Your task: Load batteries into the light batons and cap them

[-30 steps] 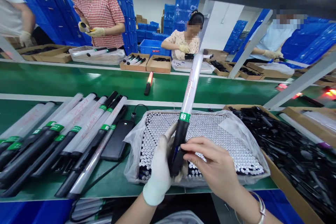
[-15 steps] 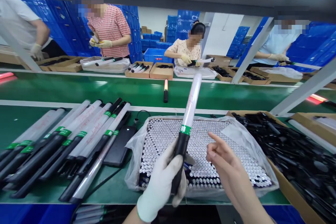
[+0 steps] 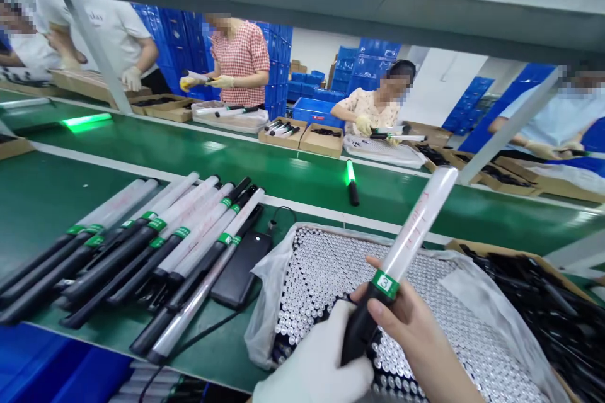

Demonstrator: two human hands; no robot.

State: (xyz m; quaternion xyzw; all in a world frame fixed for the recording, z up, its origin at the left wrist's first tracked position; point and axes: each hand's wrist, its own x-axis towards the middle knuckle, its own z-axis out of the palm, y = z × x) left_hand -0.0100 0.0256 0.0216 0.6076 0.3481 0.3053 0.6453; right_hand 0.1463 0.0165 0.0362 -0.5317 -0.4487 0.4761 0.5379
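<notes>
Head | 1 baton (image 3: 386, 283) | left hand (image 3: 321, 359), right hand (image 3: 411, 321): grip clasped around it | 2 green-lit batons (image 3: 351, 180) | 1 battery tray (image 3: 260, 327)

Lit brightly in cool white. Shows pale glare on the green belt (image 3: 283, 170); glows green at two light sticks (image 3: 350, 173). Stretches toward frame edges.

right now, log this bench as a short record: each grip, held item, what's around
held item: light baton, tilted, green band marked 3
left grip: white-gloved, closed on the black handle
right grip: bare, fingers around the baton near the band
behind hands: plastic-lined tray of batteries
left side: row of batons, black box-shaped device
right side: black parts
</notes>
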